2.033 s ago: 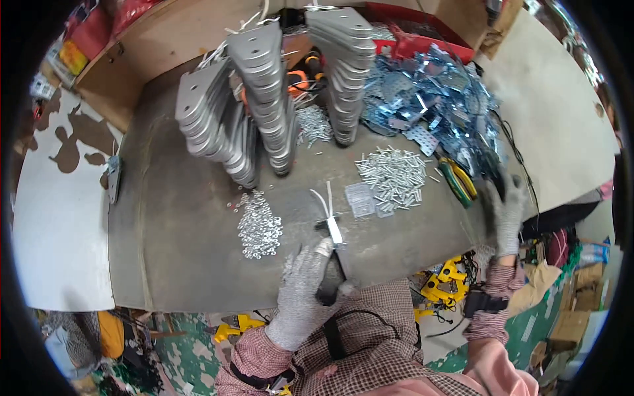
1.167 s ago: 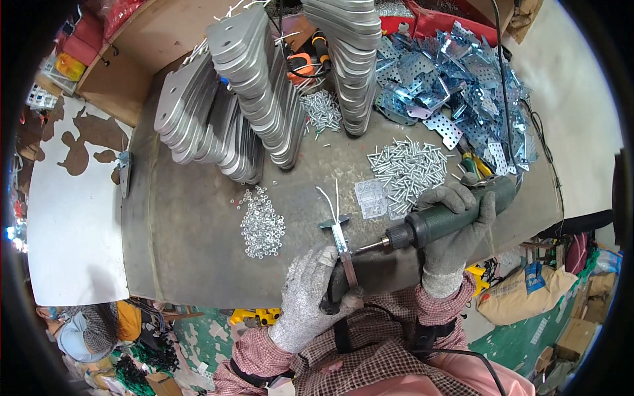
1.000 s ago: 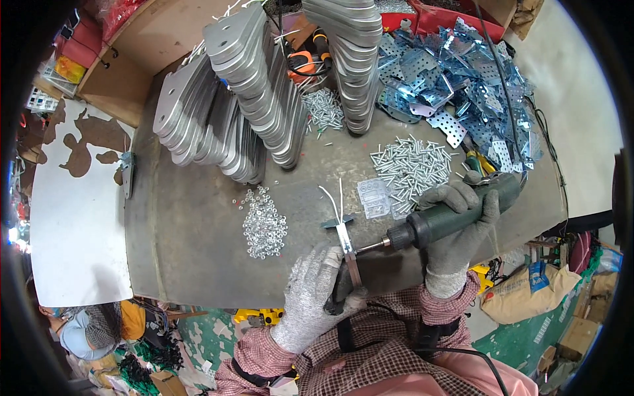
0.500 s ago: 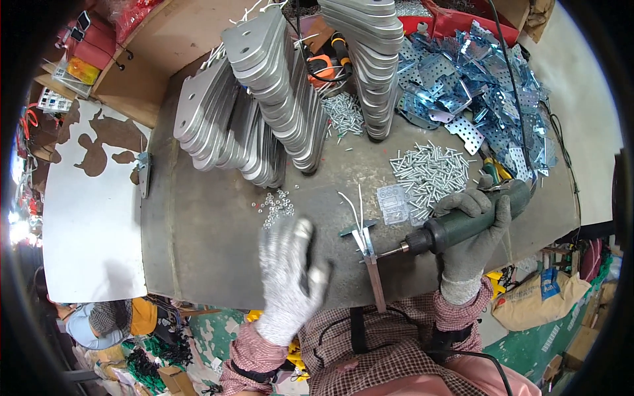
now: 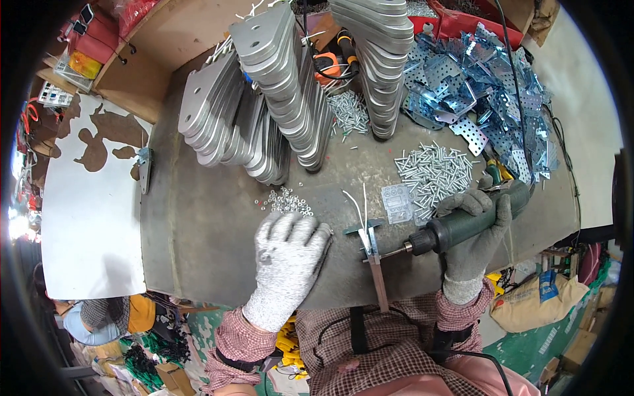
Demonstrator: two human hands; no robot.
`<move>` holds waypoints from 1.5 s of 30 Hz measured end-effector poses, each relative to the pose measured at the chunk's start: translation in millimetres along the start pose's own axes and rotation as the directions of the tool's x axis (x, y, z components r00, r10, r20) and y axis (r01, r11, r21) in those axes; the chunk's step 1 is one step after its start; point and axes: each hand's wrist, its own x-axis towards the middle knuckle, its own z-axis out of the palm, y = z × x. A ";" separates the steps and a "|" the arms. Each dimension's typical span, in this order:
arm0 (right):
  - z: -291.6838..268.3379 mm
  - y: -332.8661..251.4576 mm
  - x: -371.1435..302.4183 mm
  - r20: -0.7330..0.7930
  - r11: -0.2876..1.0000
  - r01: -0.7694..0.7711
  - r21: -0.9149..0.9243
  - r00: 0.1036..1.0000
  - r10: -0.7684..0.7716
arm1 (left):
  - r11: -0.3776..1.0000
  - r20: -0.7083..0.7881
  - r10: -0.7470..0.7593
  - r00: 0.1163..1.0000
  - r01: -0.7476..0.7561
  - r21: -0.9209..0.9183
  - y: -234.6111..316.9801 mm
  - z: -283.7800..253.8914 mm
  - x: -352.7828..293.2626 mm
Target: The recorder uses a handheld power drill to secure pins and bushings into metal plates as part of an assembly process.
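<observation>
My left hand [image 5: 285, 261], in a light grey knit glove, is at the near side of a small heap of nuts [image 5: 287, 201]. Its fingers are curled down toward the table, and whatever may be between them is hidden. In my grey-gloved right hand [image 5: 470, 254] is a dark green electric drill [image 5: 465, 228], gripped round the body. The drill's bit points left, its tip meeting a small metal bracket assembly [image 5: 368, 244] near the table edge. A brown strip [image 5: 381, 290] runs from this assembly toward my apron, and two white strands rise from it.
Stacks of grey metal plates [image 5: 271, 59] stand at the back. A heap of screws [image 5: 432, 175] lies beyond the drill, beside a clear plastic piece [image 5: 396, 203]. Perforated bluish brackets [image 5: 472, 86] pile up at the back right. A black cable [image 5: 512, 72] hangs down near them.
My left hand has come down at the nuts, and its spread fingers have curled. The right hand keeps the drill in nearly the same place.
</observation>
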 end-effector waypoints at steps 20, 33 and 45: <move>2.7 3.6 0.3 -0.056 1.000 -0.010 -0.018 0.998 0.009 | 0.505 -0.097 -0.354 0.930 0.103 -0.857 62.8 14.3 -17.9; 0.1 4.3 -0.2 -0.082 0.999 0.012 -0.034 0.997 -0.014 | 0.658 -0.267 -0.256 0.929 -0.035 -0.752 61.0 29.4 -22.2; -3.0 2.3 -0.6 -0.083 0.998 -0.003 -0.068 0.997 -0.003 | 0.744 -0.218 -0.113 0.969 -0.063 -0.665 55.1 19.7 -16.0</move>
